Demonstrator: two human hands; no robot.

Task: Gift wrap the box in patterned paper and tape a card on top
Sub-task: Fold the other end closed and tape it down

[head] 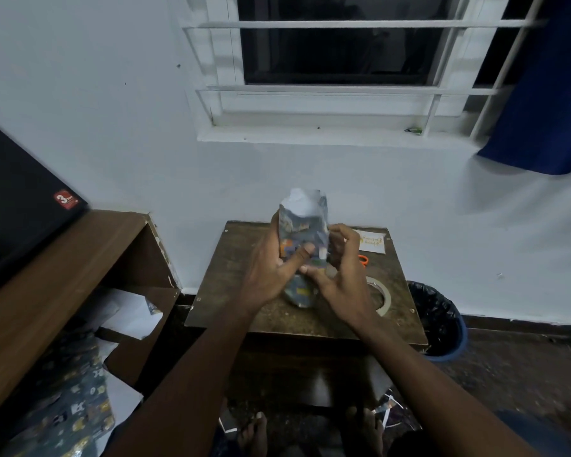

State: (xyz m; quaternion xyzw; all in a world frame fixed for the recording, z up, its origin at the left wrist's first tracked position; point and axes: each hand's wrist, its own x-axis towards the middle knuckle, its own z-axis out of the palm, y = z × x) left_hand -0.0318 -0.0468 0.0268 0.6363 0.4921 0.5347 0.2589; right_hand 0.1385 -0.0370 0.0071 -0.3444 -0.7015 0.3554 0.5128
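The box (302, 232), covered in patterned paper, stands upright above the small wooden table (244, 311), with the paper's top end open and white inside. The left hand (271, 275) grasps the box's left side, thumb pressed across its front. The right hand (340, 278) grasps the right side, thumb on the front near a small piece of tape. On the table behind the right hand lie the card (371, 241), orange-handled scissors (363, 260) and a tape roll (381, 296). A lined bin (442, 318) stands just beside the table
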